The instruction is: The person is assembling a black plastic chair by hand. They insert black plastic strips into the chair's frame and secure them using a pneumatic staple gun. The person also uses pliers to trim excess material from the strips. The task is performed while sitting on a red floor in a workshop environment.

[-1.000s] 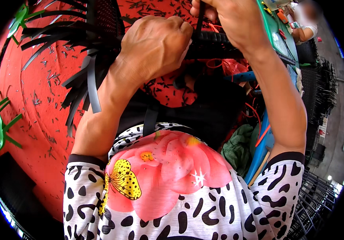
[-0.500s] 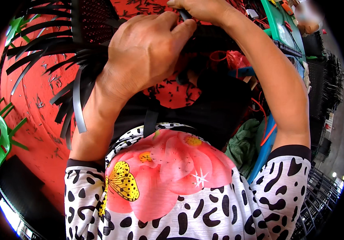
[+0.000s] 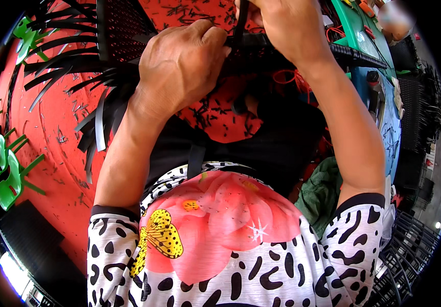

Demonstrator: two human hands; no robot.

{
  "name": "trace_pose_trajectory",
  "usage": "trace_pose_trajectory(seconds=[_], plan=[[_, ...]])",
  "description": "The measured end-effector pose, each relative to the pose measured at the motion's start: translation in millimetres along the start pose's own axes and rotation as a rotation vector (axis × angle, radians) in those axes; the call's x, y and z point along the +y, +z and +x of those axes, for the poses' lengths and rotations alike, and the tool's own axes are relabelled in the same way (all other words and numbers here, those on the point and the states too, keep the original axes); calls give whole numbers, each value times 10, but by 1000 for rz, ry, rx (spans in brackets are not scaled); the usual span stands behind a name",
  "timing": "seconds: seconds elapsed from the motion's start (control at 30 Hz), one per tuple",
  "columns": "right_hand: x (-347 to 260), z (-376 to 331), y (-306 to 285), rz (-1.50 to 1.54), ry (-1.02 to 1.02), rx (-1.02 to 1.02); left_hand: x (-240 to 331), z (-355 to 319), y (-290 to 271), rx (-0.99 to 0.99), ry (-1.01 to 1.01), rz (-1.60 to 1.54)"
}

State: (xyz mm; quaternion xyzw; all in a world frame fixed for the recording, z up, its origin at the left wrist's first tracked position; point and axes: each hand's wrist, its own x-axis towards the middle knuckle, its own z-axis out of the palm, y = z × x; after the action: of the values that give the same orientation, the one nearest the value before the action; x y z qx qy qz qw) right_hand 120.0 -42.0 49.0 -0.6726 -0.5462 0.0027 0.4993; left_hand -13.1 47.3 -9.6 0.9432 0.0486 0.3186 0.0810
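A black woven piece (image 3: 123,30) lies across my lap at the top of the view, with many loose flat strips (image 3: 61,51) fanning out to the left. My left hand (image 3: 182,61) is closed at its near edge, fingers curled round it and their tips hidden. A flat black strip (image 3: 241,23) rises from the work beside that hand. My right hand (image 3: 287,25) pinches this strip near the top edge, its fingertips partly hidden. To the right sticks out a dark bar wrapped in black strip (image 3: 359,55).
Black offcuts litter the red floor (image 3: 61,169). Green chairs (image 3: 8,179) stand at left. At right are a green-edged table (image 3: 351,23) with tools, a blue surface (image 3: 390,133), a dark green cloth (image 3: 318,192) and stacked black woven pieces (image 3: 420,97). A blurred person (image 3: 395,23) sits beyond.
My right hand has moved right and slightly down, and the black strip now stands up between my hands. My left hand has shifted slightly left and down, staying closed.
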Motion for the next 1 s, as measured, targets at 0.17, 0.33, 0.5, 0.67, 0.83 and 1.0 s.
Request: trace_pose_trajectory(seconds=[0.17, 0.33, 0.5, 0.67, 0.83, 1.0], plan=[[69, 12, -7, 41, -59, -24, 27, 4, -1, 28, 25, -16], [202, 228, 50, -85, -26, -119, 30, 6, 50, 67, -13, 30], [612, 429, 205, -257, 85, -335, 22, 54, 85, 74, -7, 27], [596, 485, 211, -101, 372, -611, -19, 76, 72, 72, 12, -5], [651, 518, 229, -220, 334, -720, -26, 147, -8, 29, 77, -57], [488, 461, 36, 76, 391, -694, -6, 127, 11, 46, 62, -81]])
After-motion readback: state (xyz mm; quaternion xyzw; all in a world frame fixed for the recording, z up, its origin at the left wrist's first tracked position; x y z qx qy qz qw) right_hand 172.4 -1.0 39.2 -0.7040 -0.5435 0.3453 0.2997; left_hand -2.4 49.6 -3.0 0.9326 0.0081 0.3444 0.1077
